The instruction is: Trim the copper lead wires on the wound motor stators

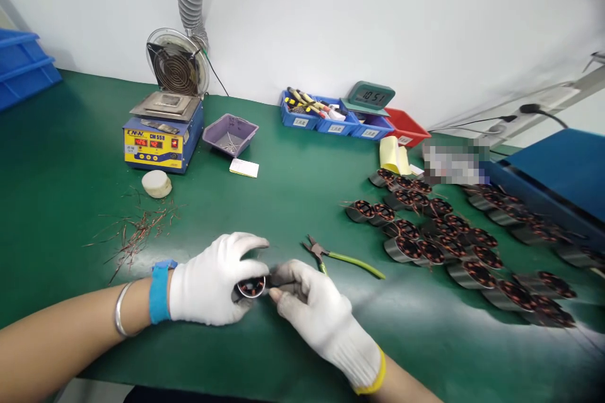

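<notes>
Both hands wear white knit gloves and meet low over the green mat [293,201]. My left hand [215,280] is curled round a small round motor stator [251,288] with copper windings. My right hand [314,308] pinches at the stator's right side; what its fingertips hold is too small to make out. A blue wrist strap and a metal bangle sit on my left wrist. Green-handled cutting pliers [340,255] lie on the mat just beyond my right hand.
Several more stators [439,242] are heaped at the right. Cut copper wire scraps [139,230] lie at the left, by a white tape roll [156,183]. A solder pot [163,135] with fan and duct, a purple tray [230,134], blue bins [331,118] and a clock [371,97] line the back.
</notes>
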Demonstrator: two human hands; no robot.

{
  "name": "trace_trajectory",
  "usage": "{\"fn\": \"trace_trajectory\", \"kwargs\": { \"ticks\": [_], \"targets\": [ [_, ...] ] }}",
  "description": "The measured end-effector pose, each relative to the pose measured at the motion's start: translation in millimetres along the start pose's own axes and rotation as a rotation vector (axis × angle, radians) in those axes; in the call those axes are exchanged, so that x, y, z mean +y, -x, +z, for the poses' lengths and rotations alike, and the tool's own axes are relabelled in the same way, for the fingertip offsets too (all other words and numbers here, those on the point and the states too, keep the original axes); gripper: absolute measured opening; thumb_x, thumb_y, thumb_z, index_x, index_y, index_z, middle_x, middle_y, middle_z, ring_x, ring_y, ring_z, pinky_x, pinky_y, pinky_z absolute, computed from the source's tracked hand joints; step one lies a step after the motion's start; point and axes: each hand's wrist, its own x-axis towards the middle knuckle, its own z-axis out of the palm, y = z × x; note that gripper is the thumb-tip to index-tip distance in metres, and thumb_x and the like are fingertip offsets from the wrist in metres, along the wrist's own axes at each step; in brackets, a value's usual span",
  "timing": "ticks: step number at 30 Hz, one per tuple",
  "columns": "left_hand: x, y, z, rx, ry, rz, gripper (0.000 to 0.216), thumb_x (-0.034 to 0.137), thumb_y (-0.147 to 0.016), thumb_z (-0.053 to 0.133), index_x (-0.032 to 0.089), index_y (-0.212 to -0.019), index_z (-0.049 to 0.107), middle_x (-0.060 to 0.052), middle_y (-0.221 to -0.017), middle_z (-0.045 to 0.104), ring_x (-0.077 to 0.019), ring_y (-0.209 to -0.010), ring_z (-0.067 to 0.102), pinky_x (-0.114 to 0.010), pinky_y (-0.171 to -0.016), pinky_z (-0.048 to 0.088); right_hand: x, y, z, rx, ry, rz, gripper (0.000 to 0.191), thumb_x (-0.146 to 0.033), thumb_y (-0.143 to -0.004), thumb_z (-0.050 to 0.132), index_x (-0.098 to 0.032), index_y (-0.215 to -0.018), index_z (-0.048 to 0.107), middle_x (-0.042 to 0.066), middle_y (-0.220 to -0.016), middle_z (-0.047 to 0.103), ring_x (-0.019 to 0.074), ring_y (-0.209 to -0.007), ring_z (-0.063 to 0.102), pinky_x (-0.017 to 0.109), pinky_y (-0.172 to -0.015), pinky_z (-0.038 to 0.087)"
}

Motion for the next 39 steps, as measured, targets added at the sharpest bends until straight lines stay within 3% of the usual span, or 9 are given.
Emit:
{"fn": "trace_trajectory", "kwargs": {
  "ticks": [3, 6, 9, 13, 15, 18, 24, 32, 39],
  "targets": [
    [0.3, -3.6, 5.4, 0.083, 0.087, -0.216, 0.077, 0.048, -0.053, 0.079, 0.016, -0.118, 0.053, -0.017, -0.120, 0.058, -0.0334, -0.106, 0.059, -0.047, -0.089, 0.051, -1.0, 3.8, 0.0, 0.117, 0.152, -0.218, 0.021, -0.019, -0.081, 0.058, -0.021, -0.101, 0.062, 0.005, -0.107, 0.067, 0.0172, -0.091, 0.066, 0.030, -0.082, 0.052],
    [1.8, -4.7, 12.3, 0.066, 0.088, -0.341, 0.074, 0.043, -0.065, 0.072, 0.016, -0.128, 0.044, -0.012, -0.105, 0.064, -0.0300, -0.095, 0.064, -0.045, -0.084, 0.053, -2.7, 10.7, -0.1, 0.045, 0.294, -0.319, 0.021, -0.016, -0.081, 0.060, -0.024, -0.100, 0.064, 0.002, -0.102, 0.068, 0.0173, -0.090, 0.066, 0.030, -0.079, 0.054],
    [0.2, -2.0, 14.5, 0.052, 0.091, -0.330, 0.079, 0.031, -0.071, 0.064, 0.018, -0.141, 0.030, -0.011, -0.107, 0.065, -0.0267, -0.095, 0.065, -0.041, -0.083, 0.052, -3.0, 17.9, -4.2, 0.118, 0.379, -0.464, 0.022, -0.016, -0.082, 0.062, -0.025, -0.103, 0.063, 0.003, -0.105, 0.069, 0.0185, -0.091, 0.068, 0.030, -0.078, 0.056],
    [-6.0, 1.4, 11.7, 0.004, 0.126, -0.267, 0.091, 0.025, -0.070, 0.061, 0.017, -0.149, 0.015, -0.010, -0.105, 0.066, -0.0258, -0.092, 0.065, -0.039, -0.080, 0.051, -5.1, 21.2, -13.2, 0.489, 0.504, -0.864, 0.035, -0.013, -0.084, 0.060, -0.022, -0.117, 0.054, 0.011, -0.111, 0.065, 0.0279, -0.117, 0.058, 0.048, -0.100, 0.049],
    [-9.2, 1.4, 10.7, -0.013, 0.170, -0.233, 0.096, 0.023, -0.070, 0.061, 0.017, -0.151, 0.008, -0.009, -0.107, 0.066, -0.0253, -0.094, 0.065, -0.039, -0.081, 0.051, -6.3, 17.2, -12.4, 0.470, 0.581, -0.967, 0.038, -0.010, -0.083, 0.059, -0.018, -0.120, 0.052, 0.013, -0.110, 0.065, 0.0287, -0.118, 0.057, 0.053, -0.106, 0.043],
    [-12.9, -0.2, 9.3, -0.023, 0.222, -0.187, 0.097, 0.023, -0.073, 0.059, 0.016, -0.151, 0.003, -0.009, -0.107, 0.067, -0.0247, -0.094, 0.065, -0.038, -0.081, 0.051, -4.5, 6.1, -3.3, 0.321, 0.681, -0.928, 0.029, -0.015, -0.084, 0.058, -0.014, -0.113, 0.056, 0.013, -0.107, 0.069, 0.0277, -0.106, 0.063, 0.048, -0.100, 0.047],
    [-17.4, -4.8, 2.3, -0.093, 0.300, -0.165, 0.102, 0.033, -0.075, 0.064, 0.015, -0.152, 0.000, -0.009, -0.108, 0.068, -0.0234, -0.092, 0.066, -0.035, -0.080, 0.050, -6.9, -6.8, -5.9, 0.089, 0.811, -0.547, 0.018, -0.033, -0.093, 0.052, -0.019, -0.095, 0.064, 0.005, -0.081, 0.068, 0.0175, -0.068, 0.065, 0.027, -0.062, 0.047],
    [-17.8, -9.0, -3.2, -0.151, 0.305, -0.173, 0.102, 0.030, -0.074, 0.060, 0.011, -0.153, -0.001, -0.008, -0.103, 0.069, -0.0240, -0.089, 0.066, -0.033, -0.076, 0.050, -16.9, -17.2, -21.5, 0.029, 0.961, -0.748, 0.039, -0.031, -0.094, 0.047, -0.011, -0.126, 0.057, 0.018, -0.125, 0.064, 0.0288, -0.104, 0.065, 0.042, -0.087, 0.052],
    [-17.7, -11.4, -6.3, -0.234, 0.294, -0.236, 0.109, 0.042, -0.076, 0.063, 0.008, -0.153, -0.006, -0.013, -0.106, 0.069, -0.0296, -0.090, 0.067, -0.037, -0.072, 0.051, -15.8, -20.0, -16.8, -0.025, 0.940, -0.633, 0.054, -0.037, -0.089, 0.053, -0.013, -0.136, 0.052, 0.015, -0.134, 0.061, 0.0286, -0.093, 0.070, 0.037, -0.075, 0.055]
  ]
}}
